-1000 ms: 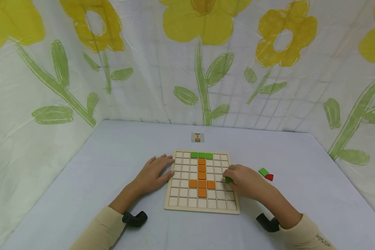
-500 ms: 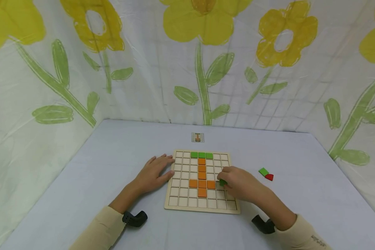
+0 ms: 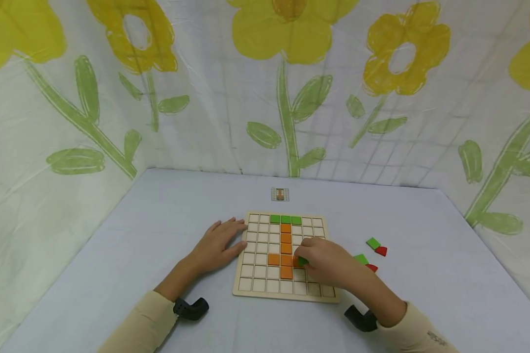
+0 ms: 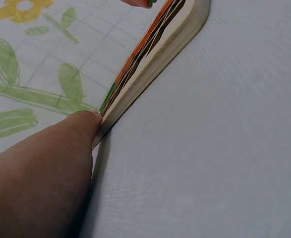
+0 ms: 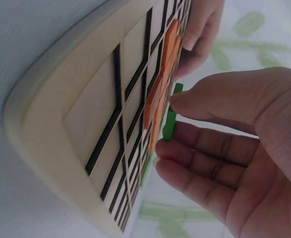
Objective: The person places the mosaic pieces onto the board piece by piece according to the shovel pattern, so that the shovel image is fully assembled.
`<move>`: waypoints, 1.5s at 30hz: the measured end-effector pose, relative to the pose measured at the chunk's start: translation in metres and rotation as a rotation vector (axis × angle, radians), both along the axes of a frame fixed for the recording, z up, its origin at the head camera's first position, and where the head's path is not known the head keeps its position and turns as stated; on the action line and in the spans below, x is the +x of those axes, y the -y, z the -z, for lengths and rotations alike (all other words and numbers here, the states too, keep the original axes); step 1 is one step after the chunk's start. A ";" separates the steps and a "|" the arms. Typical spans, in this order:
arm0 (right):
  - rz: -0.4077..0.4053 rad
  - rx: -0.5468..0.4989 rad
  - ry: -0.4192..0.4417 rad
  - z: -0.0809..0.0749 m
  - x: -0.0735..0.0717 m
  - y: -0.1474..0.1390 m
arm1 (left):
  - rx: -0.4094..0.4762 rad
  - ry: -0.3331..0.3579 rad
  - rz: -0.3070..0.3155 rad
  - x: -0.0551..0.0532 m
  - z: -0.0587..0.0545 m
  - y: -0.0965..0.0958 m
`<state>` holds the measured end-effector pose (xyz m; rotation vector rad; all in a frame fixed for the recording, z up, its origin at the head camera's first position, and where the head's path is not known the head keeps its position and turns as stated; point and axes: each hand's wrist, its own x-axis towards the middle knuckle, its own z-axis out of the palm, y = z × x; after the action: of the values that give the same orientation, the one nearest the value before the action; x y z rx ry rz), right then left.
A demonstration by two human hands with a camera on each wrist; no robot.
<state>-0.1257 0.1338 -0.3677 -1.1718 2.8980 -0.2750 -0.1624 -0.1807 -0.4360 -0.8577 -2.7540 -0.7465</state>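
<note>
A wooden grid board (image 3: 246, 284) lies on the table before me. Orange square tiles (image 3: 286, 238) form a cross shape in it, and a row of green tiles (image 3: 285, 219) fills cells along its far edge. My left hand (image 3: 217, 246) rests at the board's left edge, fingers extended, the thumb touching the rim. Between thumb and fingers, my right hand (image 3: 327, 262) pinches a green tile (image 5: 171, 119). In the head view this tile hangs over the right arm of the orange cross, partly hiding it. The right wrist view shows the tile raised off the board, on edge.
Right of the board lie loose pieces: a green tile (image 3: 373, 243) touching a red curved-edged piece (image 3: 381, 251), and nearer my right wrist another green tile (image 3: 360, 259) with a red piece (image 3: 372, 267). A small pattern card (image 3: 280, 194) lies beyond the board.
My right hand has moved left across the board with the green tile, from its right edge to the orange cross. A green and a red piece show from behind that arm. The left hand stays still.
</note>
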 end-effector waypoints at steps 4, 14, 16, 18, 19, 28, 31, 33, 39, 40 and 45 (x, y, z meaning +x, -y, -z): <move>-0.029 -0.001 -0.013 0.001 0.000 0.006 | -0.002 0.004 -0.001 0.000 -0.001 0.000; -0.101 -0.012 -0.003 0.002 0.001 0.023 | -0.003 0.004 -0.004 0.001 -0.002 0.000; -0.114 -0.005 -0.002 0.001 0.002 0.027 | -0.004 0.005 -0.005 0.001 -0.002 -0.001; -0.130 0.000 -0.012 0.000 0.003 0.031 | -0.004 0.004 -0.006 0.001 -0.002 -0.001; -0.138 0.002 -0.018 0.000 0.003 0.033 | -0.005 0.005 -0.006 0.001 -0.002 -0.001; -0.222 0.009 -0.051 0.006 0.005 0.050 | 0.009 0.009 0.000 0.001 -0.002 0.000; -0.234 0.010 -0.050 0.008 0.006 0.054 | 0.008 0.009 0.001 0.000 -0.002 0.000; -0.231 0.012 -0.052 0.009 0.006 0.055 | 0.005 0.010 -0.001 0.000 -0.002 0.000; -0.222 0.014 -0.074 0.010 0.006 0.056 | -0.005 0.005 -0.009 -0.001 -0.001 0.001; -0.223 0.015 -0.077 0.010 0.006 0.056 | -0.004 0.005 -0.009 -0.001 -0.001 0.000; -0.224 0.015 -0.065 0.007 0.009 0.056 | 0.001 0.010 -0.005 0.000 -0.001 -0.001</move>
<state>-0.1172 0.0775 -0.3751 -1.5132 2.7799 -0.2154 -0.1623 -0.1802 -0.4346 -0.8484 -2.7638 -0.7529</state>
